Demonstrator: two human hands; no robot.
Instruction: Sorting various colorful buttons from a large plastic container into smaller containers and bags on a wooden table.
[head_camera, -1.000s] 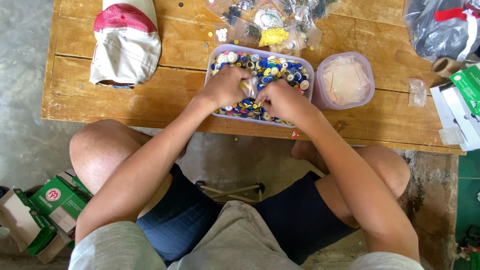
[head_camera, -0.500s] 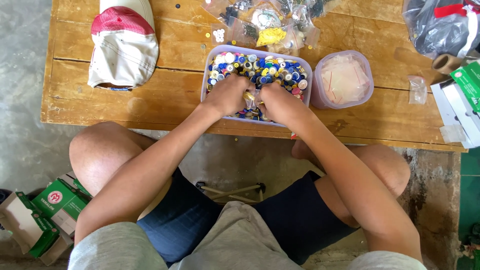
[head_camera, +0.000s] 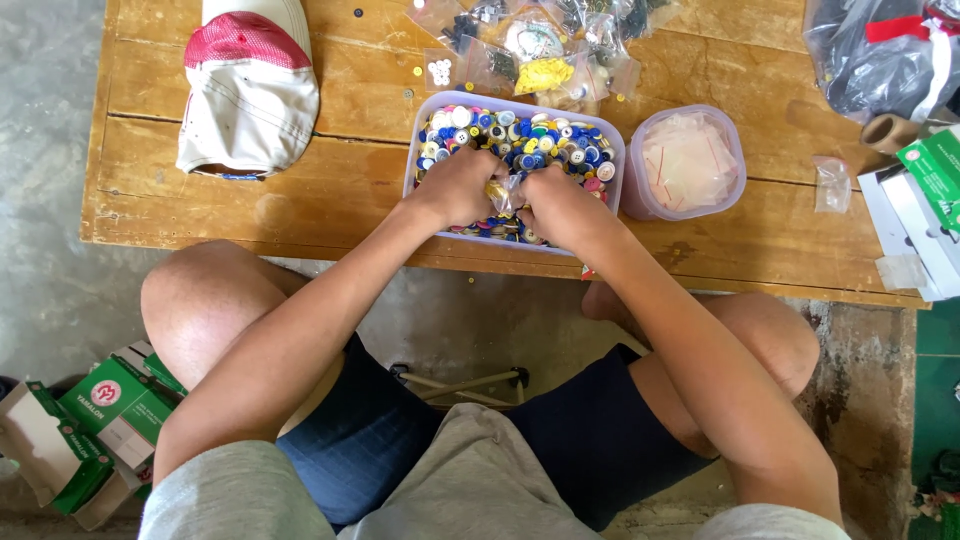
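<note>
Nearest you are your own knees in dark blue shorts, and down by your left knee sits an opened green and white cardboard box (head_camera: 75, 425) on the concrete floor. Your 2 forearms reach forward over the near edge of the worn wooden plank table (head_camera: 200, 200).

Your left hand (head_camera: 458, 188) and right hand (head_camera: 555, 205) meet over the near half of the shallow rectangular clear plastic tub (head_camera: 612, 190), which stands at the middle of the table close to its front edge. Both hands are curled, and between them they pinch a small clear plastic bag (head_camera: 506, 192) with a bit of yellow showing inside; the fingertips are tucked under, so exactly how each finger grips cannot be told.

The tub is heaped with small round buttons (head_camera: 540, 135) in many colours: mostly blue, white and yellow, with some pink, green and red. They fill it nearly to the rim, and your hands cover the near part of the heap.

Just right of the tub, touching it, stands a round clear plastic container (head_camera: 690, 165) holding flat clear bags. To the left lies a white cap with a red mesh back (head_camera: 250, 85). Beyond the tub lies a pile of small filled clear bags (head_camera: 540, 50).
</note>
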